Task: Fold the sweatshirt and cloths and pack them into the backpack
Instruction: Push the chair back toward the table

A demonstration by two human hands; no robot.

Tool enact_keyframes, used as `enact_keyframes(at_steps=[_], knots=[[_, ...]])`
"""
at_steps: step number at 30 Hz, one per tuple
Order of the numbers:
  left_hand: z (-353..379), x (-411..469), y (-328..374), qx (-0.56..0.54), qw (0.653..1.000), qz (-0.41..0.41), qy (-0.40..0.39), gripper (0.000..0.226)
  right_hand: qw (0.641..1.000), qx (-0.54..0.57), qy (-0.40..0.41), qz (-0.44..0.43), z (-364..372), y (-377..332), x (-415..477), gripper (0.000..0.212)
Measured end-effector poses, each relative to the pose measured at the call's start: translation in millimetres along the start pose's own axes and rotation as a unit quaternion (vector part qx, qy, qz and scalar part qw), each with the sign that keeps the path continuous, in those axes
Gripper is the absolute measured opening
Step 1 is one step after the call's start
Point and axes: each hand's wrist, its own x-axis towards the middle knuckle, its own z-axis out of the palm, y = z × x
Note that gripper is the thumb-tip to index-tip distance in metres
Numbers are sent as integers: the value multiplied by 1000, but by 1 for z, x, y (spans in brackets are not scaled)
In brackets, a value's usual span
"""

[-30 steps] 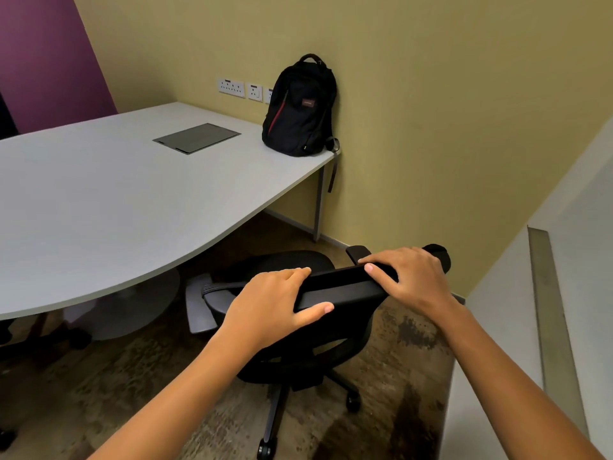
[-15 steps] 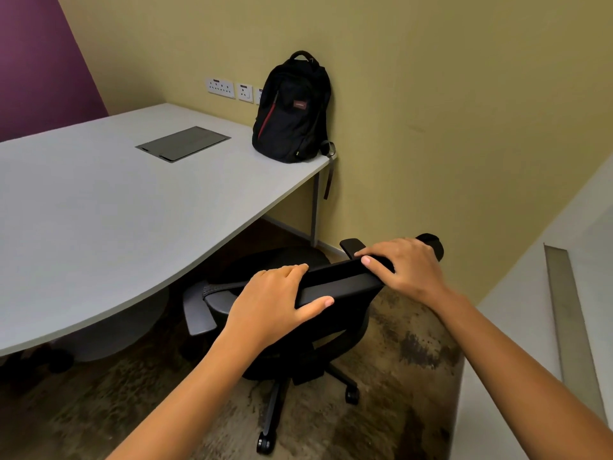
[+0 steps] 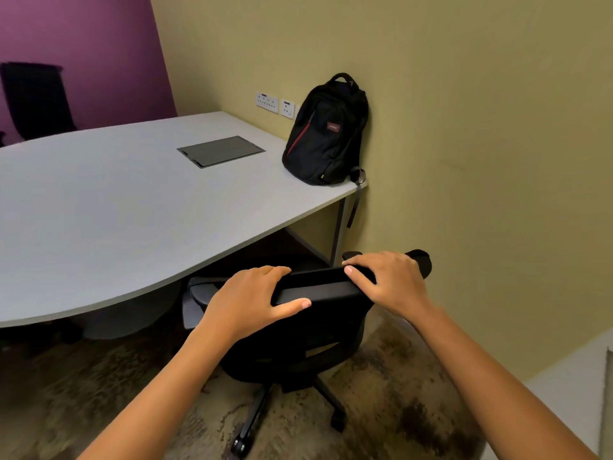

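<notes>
A black backpack (image 3: 326, 134) with a red zip line stands upright at the far right corner of the grey table (image 3: 99, 210), leaning on the yellow wall. Its strap hangs over the table's edge. A black office chair (image 3: 318, 330) stands in front of me, partly under the table. My left hand (image 3: 247, 302) grips the top of its backrest, thumb on the near side. My right hand (image 3: 388, 282) grips the same top edge further right. No sweatshirt or cloths are in view.
A grey cable hatch (image 3: 220, 151) is set flush in the table top. Wall sockets (image 3: 273, 102) sit left of the backpack. Another dark chair (image 3: 34, 97) stands by the purple wall. A white ledge (image 3: 570, 390) runs along my right. The floor is patterned carpet.
The view has swung up and to the left, so the backpack sits lower and more central. Both hands keep their grip on the chair's backrest, which seems to have shifted slightly towards the table.
</notes>
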Motion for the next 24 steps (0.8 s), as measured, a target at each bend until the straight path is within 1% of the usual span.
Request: enact_keyframes(at_steps=[7, 12, 18, 22, 24], knots=[[13, 49, 17, 6, 999, -17, 27, 97, 999, 11, -5, -45, 7, 58, 36, 51], [19, 94, 31, -3, 998, -40, 45, 93, 997, 31, 4, -65, 15, 102, 69, 51], [26, 145, 37, -20, 997, -65, 43, 91, 996, 50, 8, -79, 28, 146, 108, 49], [29, 176, 35, -28, 995, -89, 40, 92, 993, 46, 19, -106, 34, 168, 135, 47], [30, 191, 35, -52, 992, -106, 47, 94, 992, 53, 24, -116, 36, 180, 146, 45]])
